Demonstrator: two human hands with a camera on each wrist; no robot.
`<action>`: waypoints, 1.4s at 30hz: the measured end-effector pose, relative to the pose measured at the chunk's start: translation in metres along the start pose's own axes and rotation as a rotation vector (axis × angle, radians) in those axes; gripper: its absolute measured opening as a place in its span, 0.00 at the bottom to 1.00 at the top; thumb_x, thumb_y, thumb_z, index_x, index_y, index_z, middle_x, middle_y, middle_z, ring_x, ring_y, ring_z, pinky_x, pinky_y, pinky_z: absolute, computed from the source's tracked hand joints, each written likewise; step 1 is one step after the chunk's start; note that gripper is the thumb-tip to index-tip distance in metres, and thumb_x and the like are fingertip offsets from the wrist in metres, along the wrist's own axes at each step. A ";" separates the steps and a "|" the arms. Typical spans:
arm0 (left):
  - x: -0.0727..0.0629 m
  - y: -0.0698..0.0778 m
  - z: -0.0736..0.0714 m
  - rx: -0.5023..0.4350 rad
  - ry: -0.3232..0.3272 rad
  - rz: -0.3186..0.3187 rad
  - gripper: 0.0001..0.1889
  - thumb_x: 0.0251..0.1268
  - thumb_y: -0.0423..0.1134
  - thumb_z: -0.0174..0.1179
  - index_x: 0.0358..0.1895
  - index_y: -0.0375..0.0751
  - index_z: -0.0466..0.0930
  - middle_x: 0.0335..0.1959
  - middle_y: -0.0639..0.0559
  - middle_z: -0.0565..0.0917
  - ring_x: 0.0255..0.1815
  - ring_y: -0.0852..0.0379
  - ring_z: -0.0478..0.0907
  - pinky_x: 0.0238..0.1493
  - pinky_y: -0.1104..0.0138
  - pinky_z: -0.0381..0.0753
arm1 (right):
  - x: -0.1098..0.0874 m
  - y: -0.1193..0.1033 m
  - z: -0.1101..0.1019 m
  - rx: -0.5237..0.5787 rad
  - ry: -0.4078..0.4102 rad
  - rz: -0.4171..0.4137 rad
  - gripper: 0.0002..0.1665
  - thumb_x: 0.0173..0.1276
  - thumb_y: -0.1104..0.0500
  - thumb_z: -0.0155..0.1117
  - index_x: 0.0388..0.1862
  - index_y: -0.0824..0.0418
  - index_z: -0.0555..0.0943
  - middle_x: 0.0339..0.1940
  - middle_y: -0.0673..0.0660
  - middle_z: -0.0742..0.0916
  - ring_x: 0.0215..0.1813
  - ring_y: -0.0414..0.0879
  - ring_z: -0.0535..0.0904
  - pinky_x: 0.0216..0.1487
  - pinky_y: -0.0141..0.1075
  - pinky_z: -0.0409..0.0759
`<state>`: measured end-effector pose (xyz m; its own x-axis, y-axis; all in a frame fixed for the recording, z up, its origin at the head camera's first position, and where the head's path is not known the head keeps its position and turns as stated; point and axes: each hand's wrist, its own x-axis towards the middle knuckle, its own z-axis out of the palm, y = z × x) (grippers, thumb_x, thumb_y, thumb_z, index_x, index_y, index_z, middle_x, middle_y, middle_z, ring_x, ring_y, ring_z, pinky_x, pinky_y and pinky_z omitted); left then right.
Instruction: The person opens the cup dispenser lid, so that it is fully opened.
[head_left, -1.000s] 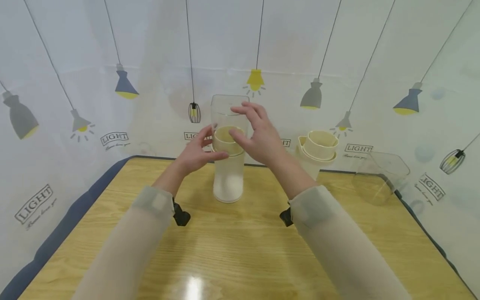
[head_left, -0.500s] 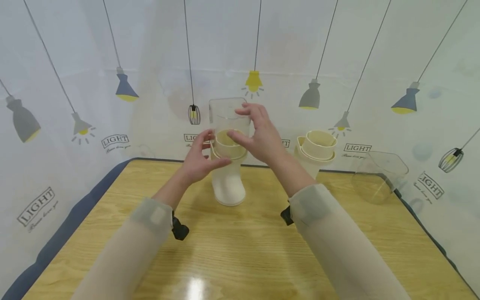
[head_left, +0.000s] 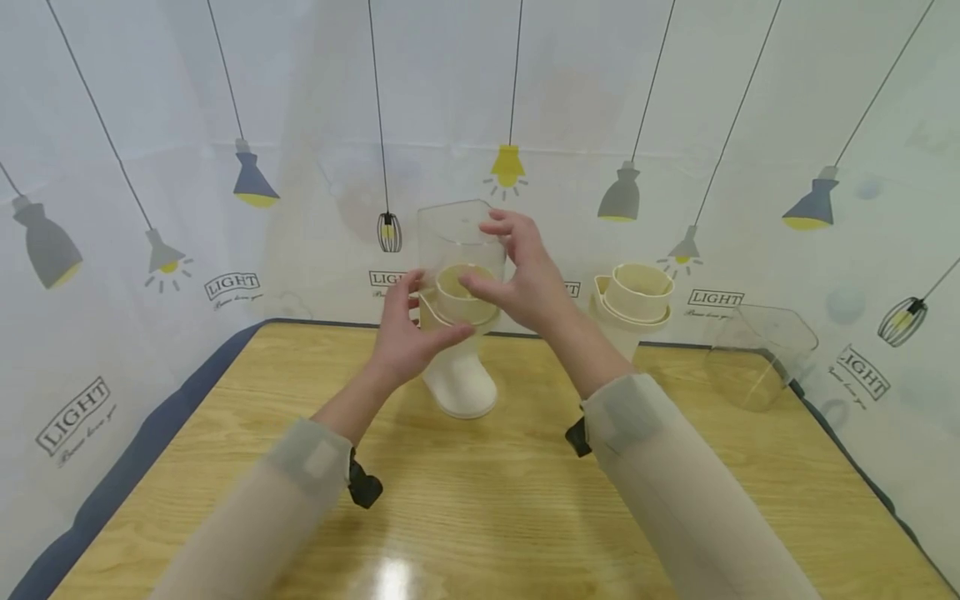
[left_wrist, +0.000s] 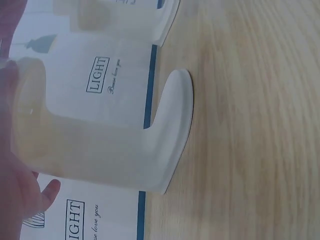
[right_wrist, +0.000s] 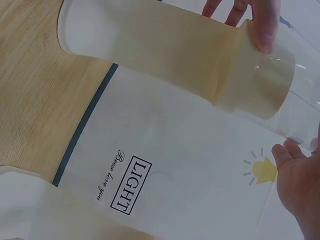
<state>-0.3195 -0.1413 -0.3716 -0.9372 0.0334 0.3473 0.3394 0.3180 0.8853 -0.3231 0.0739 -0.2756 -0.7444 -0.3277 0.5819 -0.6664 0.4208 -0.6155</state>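
Observation:
A cream boot-shaped stand [head_left: 459,387] stands upright on the table, its toe pointing to the front right. My left hand [head_left: 408,333] grips its upper part, thumb across the front. A clear plastic container [head_left: 450,225] rises around the stand's round collar [head_left: 465,293]. My right hand [head_left: 531,279] holds this container at its right side, the thumb in front of the collar. In the left wrist view the boot's foot [left_wrist: 170,120] rests flat on the wood. The right wrist view shows the container [right_wrist: 304,95] with right fingertips [right_wrist: 287,150] at its edge.
A second cream stand [head_left: 630,308] with a spouted rim is behind and to the right. Another clear container [head_left: 753,358] stands near the table's right edge. Behind the wooden table [head_left: 480,517] hangs a white curtain [head_left: 315,100] printed with lamps.
The boot-shaped stand has turned: its toe has swung to the right, and the clear container has turned with it. My left hand has shifted slightly down and to the right with it.

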 end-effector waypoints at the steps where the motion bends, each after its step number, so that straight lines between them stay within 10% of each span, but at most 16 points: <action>1: -0.001 0.000 0.002 -0.002 0.013 0.003 0.62 0.52 0.58 0.87 0.87 0.54 0.56 0.81 0.46 0.65 0.74 0.43 0.68 0.71 0.44 0.79 | 0.000 0.001 0.000 0.006 0.000 -0.002 0.47 0.68 0.59 0.83 0.78 0.64 0.67 0.86 0.58 0.69 0.87 0.54 0.66 0.89 0.49 0.65; 35: -0.022 0.011 0.041 0.196 0.288 0.068 0.66 0.46 0.65 0.87 0.85 0.45 0.57 0.76 0.38 0.67 0.73 0.41 0.64 0.73 0.44 0.73 | -0.001 0.011 0.005 0.114 -0.017 0.070 0.54 0.63 0.60 0.85 0.76 0.59 0.57 0.92 0.51 0.58 0.87 0.57 0.65 0.86 0.58 0.68; 42: -0.012 0.006 0.039 0.044 0.226 0.078 0.65 0.46 0.56 0.89 0.80 0.43 0.51 0.76 0.38 0.63 0.76 0.42 0.66 0.79 0.44 0.72 | 0.000 0.012 0.008 0.139 -0.011 0.071 0.54 0.62 0.59 0.84 0.76 0.58 0.57 0.91 0.48 0.58 0.86 0.57 0.66 0.84 0.61 0.70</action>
<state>-0.3093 -0.1027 -0.3826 -0.8647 -0.1524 0.4786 0.4011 0.3640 0.8406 -0.3311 0.0719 -0.2871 -0.7900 -0.3104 0.5288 -0.6108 0.3224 -0.7232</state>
